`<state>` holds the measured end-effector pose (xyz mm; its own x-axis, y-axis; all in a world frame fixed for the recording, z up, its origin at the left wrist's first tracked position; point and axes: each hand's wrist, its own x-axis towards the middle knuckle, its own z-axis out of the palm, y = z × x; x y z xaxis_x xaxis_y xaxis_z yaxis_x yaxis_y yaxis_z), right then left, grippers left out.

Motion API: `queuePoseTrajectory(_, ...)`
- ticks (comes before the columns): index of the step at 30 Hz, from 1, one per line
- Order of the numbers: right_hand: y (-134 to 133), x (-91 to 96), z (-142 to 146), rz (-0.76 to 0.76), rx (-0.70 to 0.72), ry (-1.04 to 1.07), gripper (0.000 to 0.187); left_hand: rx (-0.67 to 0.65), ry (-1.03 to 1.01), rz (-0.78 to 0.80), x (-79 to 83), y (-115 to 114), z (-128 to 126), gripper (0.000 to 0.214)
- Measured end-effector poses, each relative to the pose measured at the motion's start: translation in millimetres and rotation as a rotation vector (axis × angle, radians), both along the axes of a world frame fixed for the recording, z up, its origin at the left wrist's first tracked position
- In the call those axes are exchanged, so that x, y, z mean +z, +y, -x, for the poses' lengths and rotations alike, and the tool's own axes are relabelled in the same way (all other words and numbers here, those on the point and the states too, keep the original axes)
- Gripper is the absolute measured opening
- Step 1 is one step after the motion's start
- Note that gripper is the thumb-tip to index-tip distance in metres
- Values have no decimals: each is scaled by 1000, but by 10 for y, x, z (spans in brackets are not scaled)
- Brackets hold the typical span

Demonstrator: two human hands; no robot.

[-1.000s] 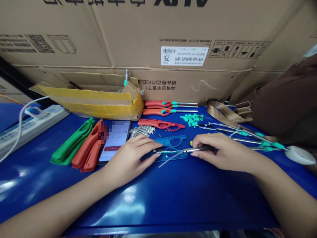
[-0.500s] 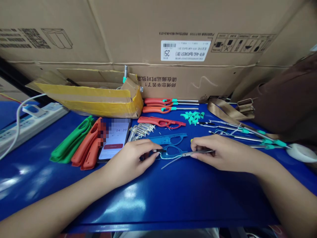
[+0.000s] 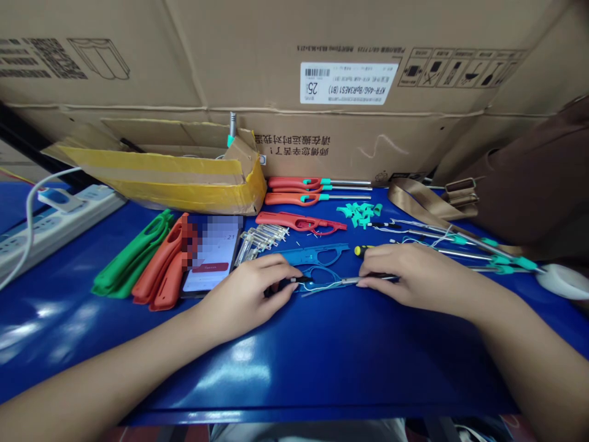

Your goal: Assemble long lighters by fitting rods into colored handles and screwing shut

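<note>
My left hand (image 3: 246, 293) is curled on the blue table (image 3: 299, 362), its fingertips pinching a small black part (image 3: 301, 280) at the end of a thin wire. My right hand (image 3: 405, 276) lies to the right, fingers closed on a thin metal tube (image 3: 368, 280) that points left toward the black part. Between the hands lies a blue plastic lighter-handle shell (image 3: 317, 273), with another blue shell (image 3: 317, 253) just behind it. A yellow-tipped piece (image 3: 361, 250) sits behind my right fingers.
A phone (image 3: 212, 253) showing a timer lies left of my hand, beside orange (image 3: 161, 270) and green shells (image 3: 133, 258). Behind are finished orange lighters (image 3: 313, 190), teal caps (image 3: 361, 215), metal tubes (image 3: 460, 248), a yellow-taped box (image 3: 175, 181), a power strip (image 3: 50, 215) and big cartons.
My left fingers went from lying flat over the blue shell to pinching the black part. The camera tilted slightly; both hands stayed in about the same place.
</note>
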<state>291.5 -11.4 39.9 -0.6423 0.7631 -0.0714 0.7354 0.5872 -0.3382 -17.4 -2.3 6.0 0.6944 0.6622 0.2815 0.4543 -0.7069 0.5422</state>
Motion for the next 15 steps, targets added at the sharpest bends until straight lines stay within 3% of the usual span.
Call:
queuePoseTrajectory(7, -17, -13, 14, -68, 3, -78, 20, 3, -40, -3, -36, 16, 20, 20)
queuePoseTrajectory(15, -40, -42, 115, -134, 78, 87, 18, 11, -58, -31, -47, 28, 6, 18)
